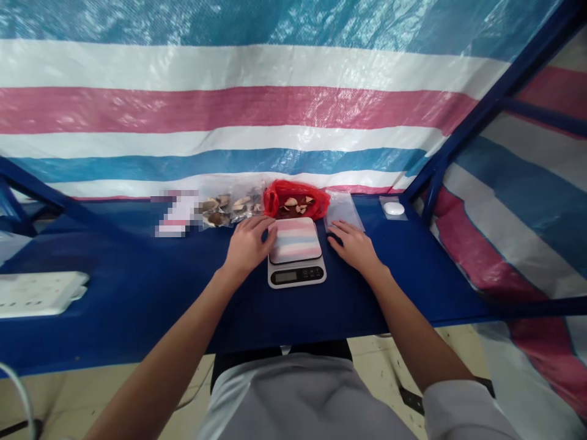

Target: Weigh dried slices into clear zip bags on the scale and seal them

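A digital kitchen scale (297, 274) with a shiny plate and a dark display stands on the blue table before me. My left hand (250, 243) lies at the scale's left edge, its fingers stretched out and the thumb by the plate. To the right of the scale my right hand (353, 245) rests with fingers apart, over the near edge of a flat clear plastic bag (343, 206). Behind the scale is an opened red bag (316, 200) with several pale, dried-looking pieces (290, 201) in it. Both hands appear to hold nothing.
Clear bags of brown and pale pieces (220, 208) lie left of the red bag, beside a blurred-out card (181, 211). A white oval object (393, 208) sits at the back right. A white power strip (41, 294) lies at far left. Blue frame bars (458, 122) and striped sheeting (257, 110) enclose the table.
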`<state>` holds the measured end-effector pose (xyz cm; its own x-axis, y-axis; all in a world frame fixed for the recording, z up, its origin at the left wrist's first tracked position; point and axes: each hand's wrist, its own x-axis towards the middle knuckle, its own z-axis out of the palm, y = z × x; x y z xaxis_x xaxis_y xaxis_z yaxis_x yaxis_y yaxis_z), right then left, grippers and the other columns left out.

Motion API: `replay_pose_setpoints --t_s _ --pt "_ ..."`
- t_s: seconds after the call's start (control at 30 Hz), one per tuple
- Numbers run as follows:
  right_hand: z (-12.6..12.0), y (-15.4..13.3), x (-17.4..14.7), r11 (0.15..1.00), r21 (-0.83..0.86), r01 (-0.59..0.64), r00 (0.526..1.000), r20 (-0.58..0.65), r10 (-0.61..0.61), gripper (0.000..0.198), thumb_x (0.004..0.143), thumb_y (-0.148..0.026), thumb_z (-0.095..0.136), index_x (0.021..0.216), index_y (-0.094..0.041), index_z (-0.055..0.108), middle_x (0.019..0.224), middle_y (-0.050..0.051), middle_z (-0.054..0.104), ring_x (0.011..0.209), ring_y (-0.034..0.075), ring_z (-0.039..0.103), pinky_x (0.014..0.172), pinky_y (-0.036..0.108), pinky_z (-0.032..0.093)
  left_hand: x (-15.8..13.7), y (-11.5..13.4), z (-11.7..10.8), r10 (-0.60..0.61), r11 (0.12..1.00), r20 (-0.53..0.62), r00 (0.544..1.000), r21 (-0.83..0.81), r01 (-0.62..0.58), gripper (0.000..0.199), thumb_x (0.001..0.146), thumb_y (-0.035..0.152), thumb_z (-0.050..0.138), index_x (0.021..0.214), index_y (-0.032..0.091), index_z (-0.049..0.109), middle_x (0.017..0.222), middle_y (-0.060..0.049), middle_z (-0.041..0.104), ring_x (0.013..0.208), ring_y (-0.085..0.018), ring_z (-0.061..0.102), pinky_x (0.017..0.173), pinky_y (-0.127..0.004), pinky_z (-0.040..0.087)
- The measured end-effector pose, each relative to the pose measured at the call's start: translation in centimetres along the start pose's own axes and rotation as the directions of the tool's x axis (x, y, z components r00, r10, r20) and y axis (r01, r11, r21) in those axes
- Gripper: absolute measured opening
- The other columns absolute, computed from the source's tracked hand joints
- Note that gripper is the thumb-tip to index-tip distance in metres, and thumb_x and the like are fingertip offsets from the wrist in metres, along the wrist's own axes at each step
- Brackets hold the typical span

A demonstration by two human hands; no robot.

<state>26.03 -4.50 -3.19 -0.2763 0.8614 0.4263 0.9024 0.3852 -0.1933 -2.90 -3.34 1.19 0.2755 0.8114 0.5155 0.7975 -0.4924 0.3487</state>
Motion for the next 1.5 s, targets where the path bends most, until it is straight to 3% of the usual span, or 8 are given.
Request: replay_pose_setpoints --t_s 0.17,0.27,0.4,0.73,1.2,1.37,1.5 --pt "0.5 -1.0 -0.6 1.0 -0.027 0.003 1.0 -0.003 -0.003 0.033 0.097 -0.027 0.051 0.125 -0.021 0.07 0.137 0.01 0.065 0.13 0.03 0.059 0.109 0.047 0.05 -2.9 -4.0 -0.8 -0.066 0.994 0.072 0.995 0.097 0.059 0.04 0.097 0.039 0.045 0.117 0.017 0.072 0.12 -0.015 0.073 0.113 -0.031 0.066 0.104 -0.047 0.047" --pt "0.9 -1.0 -0.9 1.0 -0.029 0.003 1.0 0.021 -0.002 0.035 0.1 -0.028 0.047 0.126 -0.02 0.069 0.138 0.011 0.064 0.13 0.03 0.059 0.11 0.048 0.048 -3.7 -5.2 -0.3 -0.066 0.982 0.162 0.985 0.188 0.035 0.045 0.097 0.04 0.043 0.127 0.017 0.067 0.134 -0.015 0.066 0.124 -0.032 0.061 0.112 -0.05 0.039" --pt "1.5 -0.8 -1.2 1.0 -0.027 -0.002 0.999 0.041 0.003 0.038 0.102 -0.03 0.044 0.131 -0.019 0.066 0.141 0.011 0.062 0.134 0.029 0.056 0.114 0.049 0.044 -4.2 -5.5 0.3 -0.085 0.962 0.215 0.973 0.27 0.024 0.05 0.098 0.042 0.043 0.139 0.019 0.06 0.148 -0.015 0.055 0.14 -0.034 0.047 0.12 -0.055 0.027" --pt "1.7 -0.8 -1.4 0.999 -0.028 -0.036 0.997 0.073 0.037 0.04 0.102 -0.034 0.046 0.135 -0.019 0.064 0.146 0.009 0.058 0.138 0.028 0.051 0.119 0.048 0.038 -4.2 -4.9 0.0 -0.158 0.932 0.302 0.94 0.36 0.041 0.056 0.1 0.044 0.04 0.148 0.019 0.051 0.159 -0.015 0.041 0.148 -0.034 0.036 0.122 -0.054 0.025" --pt "1.9 -0.7 -1.5 0.999 -0.006 -0.031 0.998 0.046 0.032 0.04 0.101 -0.033 0.047 0.133 -0.018 0.065 0.144 0.01 0.06 0.136 0.03 0.053 0.117 0.05 0.04 -4.3 -5.4 0.4 -0.128 0.942 0.265 0.956 0.334 0.033 0.053 0.099 0.044 0.044 0.144 0.017 0.056 0.156 -0.017 0.045 0.146 -0.035 0.039 0.12 -0.056 0.029" --pt "1.7 -0.8 -1.4 0.999 0.023 -0.033 0.999 0.001 0.033 0.036 0.099 -0.032 0.05 0.129 -0.021 0.068 0.14 0.009 0.063 0.134 0.029 0.055 0.115 0.049 0.043 -4.6 -5.8 0.3 -0.044 0.968 0.148 0.988 0.251 0.005 0.047 0.097 0.042 0.048 0.13 0.013 0.067 0.144 -0.018 0.058 0.136 -0.036 0.052 0.117 -0.054 0.036" --pt "1.1 -0.8 -0.9 0.995 0.094 -0.032 0.998 -0.058 0.038 0.035 0.099 -0.032 0.05 0.128 -0.024 0.068 0.137 0.007 0.065 0.129 0.026 0.06 0.109 0.044 0.05 -3.9 -5.6 -0.7 0.105 0.981 0.013 0.994 0.16 -0.106 0.037 0.098 0.038 0.051 0.118 0.016 0.072 0.127 -0.014 0.071 0.12 -0.029 0.065 0.108 -0.045 0.048"
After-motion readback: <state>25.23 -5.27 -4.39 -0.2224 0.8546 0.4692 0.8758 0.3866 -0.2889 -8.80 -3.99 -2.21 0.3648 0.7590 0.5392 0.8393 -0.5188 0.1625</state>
